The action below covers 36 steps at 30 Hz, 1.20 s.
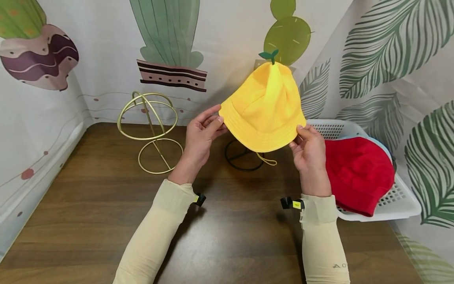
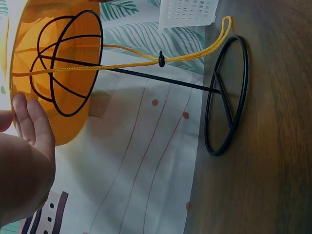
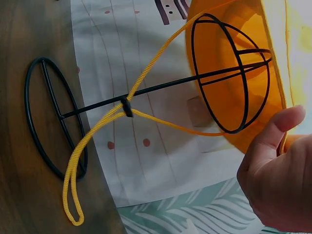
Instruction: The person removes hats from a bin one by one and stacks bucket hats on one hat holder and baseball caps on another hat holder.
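A yellow bucket hat (image 1: 264,106) with a green sprout on its crown sits over a black wire hat stand (image 3: 161,90). My left hand (image 1: 202,134) pinches the brim at its left edge, thumb on top and fingers beneath. At the right edge, the brim is pinched between thumb and fingers of my right hand (image 1: 310,148). Both wrist views show the stand's round wire top inside the hat. A yellow chin cord (image 2: 195,54) with a black toggle hangs below the brim, beside the stand's post. In the head view the hat hides most of the stand except its base ring.
A gold wire hat stand (image 1: 152,126) stands at the back left. On the right, a white plastic basket (image 1: 404,201) holds a red hat (image 1: 361,173) with something light blue behind it. A patterned cloth (image 1: 227,39) hangs behind the wooden table (image 1: 234,236).
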### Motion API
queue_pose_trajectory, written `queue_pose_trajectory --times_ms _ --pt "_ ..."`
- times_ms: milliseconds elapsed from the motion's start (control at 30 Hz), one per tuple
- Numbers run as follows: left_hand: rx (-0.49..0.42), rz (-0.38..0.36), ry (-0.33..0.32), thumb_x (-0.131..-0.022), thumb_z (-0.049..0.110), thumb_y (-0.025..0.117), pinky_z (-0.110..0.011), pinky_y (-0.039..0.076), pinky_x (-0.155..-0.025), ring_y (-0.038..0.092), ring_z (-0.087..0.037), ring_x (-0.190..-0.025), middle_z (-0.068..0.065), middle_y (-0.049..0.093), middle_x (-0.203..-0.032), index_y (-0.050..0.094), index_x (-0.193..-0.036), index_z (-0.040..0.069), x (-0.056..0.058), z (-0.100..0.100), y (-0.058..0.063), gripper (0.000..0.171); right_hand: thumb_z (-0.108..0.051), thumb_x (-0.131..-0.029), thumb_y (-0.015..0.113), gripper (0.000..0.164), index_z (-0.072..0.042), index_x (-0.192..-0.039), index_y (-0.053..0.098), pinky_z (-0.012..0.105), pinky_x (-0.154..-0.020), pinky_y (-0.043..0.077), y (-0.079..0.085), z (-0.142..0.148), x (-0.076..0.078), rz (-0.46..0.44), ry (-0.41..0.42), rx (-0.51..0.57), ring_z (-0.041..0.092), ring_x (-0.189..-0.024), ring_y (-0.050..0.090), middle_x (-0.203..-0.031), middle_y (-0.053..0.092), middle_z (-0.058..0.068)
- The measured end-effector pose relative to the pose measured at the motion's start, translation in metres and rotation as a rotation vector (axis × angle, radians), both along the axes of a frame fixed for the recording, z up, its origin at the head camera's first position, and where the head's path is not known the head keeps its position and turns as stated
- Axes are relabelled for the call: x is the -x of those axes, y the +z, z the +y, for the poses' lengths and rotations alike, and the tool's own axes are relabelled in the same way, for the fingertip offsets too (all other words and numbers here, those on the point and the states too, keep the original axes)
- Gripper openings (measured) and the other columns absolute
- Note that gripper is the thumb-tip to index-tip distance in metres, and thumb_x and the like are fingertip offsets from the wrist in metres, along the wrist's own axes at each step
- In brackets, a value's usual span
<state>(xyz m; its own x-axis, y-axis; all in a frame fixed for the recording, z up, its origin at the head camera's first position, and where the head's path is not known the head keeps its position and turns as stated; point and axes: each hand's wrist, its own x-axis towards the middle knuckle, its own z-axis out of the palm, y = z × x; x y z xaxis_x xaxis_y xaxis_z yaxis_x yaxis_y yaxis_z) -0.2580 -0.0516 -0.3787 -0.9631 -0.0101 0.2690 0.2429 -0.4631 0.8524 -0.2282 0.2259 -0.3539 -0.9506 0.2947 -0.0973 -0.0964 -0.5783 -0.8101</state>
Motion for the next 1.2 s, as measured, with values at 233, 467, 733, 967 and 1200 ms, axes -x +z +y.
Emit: queue_pose_trajectory --times_ms 233,467,733,967,1200 --pt "-0.031 -0.038 -0.014 -0.102 0.001 0.069 -0.033 0.064 -0.084 0.077 -0.015 -0.083 -0.008 0.076 -0.101 0.064 -0.136 -0.011 0.001 -0.001 -0.003 0.036 -0.01 -0.108 0.056 0.014 -0.004 -0.121 0.056 0.022 -0.064 0.06 0.001 0.002 -0.006 -0.03 0.051 0.038 0.017 -0.074 0.064 -0.099 0.071 0.008" --pt "-0.067 -0.066 -0.01 -0.103 0.004 0.069 -0.034 0.064 -0.083 0.077 -0.016 -0.081 -0.007 0.077 -0.097 0.066 -0.131 -0.011 0.005 -0.002 -0.01 0.033 -0.007 -0.108 0.052 0.01 -0.004 -0.117 0.056 0.023 -0.062 0.06 -0.008 0.005 0.0 -0.026 0.092 0.009 0.018 -0.074 0.062 -0.096 0.069 0.008" --pt "-0.036 -0.127 0.015 -0.099 0.004 0.074 -0.036 0.065 -0.081 0.077 -0.017 -0.08 -0.007 0.075 -0.098 0.071 -0.123 0.001 0.009 0.001 -0.017 0.024 -0.008 -0.108 0.05 0.007 -0.006 -0.109 0.056 0.022 -0.056 0.054 -0.019 0.008 0.007 -0.058 0.092 -0.025 0.018 -0.07 0.058 -0.09 0.07 0.005" --pt "-0.007 -0.171 0.017 -0.099 0.001 0.073 -0.032 0.064 -0.079 0.074 -0.016 -0.08 -0.006 0.069 -0.095 0.069 -0.132 0.001 0.013 0.0 -0.022 0.033 -0.009 -0.106 0.045 0.013 -0.004 -0.105 0.057 0.022 -0.05 0.049 -0.029 0.01 0.014 -0.124 0.067 -0.04 0.018 -0.065 0.056 -0.077 0.067 0.004" --pt "0.017 -0.221 -0.001 -0.099 0.0 0.072 -0.033 0.064 -0.08 0.073 -0.017 -0.081 -0.006 0.069 -0.097 0.067 -0.135 0.002 0.016 0.0 -0.03 0.036 -0.008 -0.104 0.044 0.011 -0.004 -0.101 0.054 0.022 -0.049 0.044 -0.038 0.007 0.02 -0.205 0.06 -0.091 0.017 -0.061 0.051 -0.072 0.061 0.003"
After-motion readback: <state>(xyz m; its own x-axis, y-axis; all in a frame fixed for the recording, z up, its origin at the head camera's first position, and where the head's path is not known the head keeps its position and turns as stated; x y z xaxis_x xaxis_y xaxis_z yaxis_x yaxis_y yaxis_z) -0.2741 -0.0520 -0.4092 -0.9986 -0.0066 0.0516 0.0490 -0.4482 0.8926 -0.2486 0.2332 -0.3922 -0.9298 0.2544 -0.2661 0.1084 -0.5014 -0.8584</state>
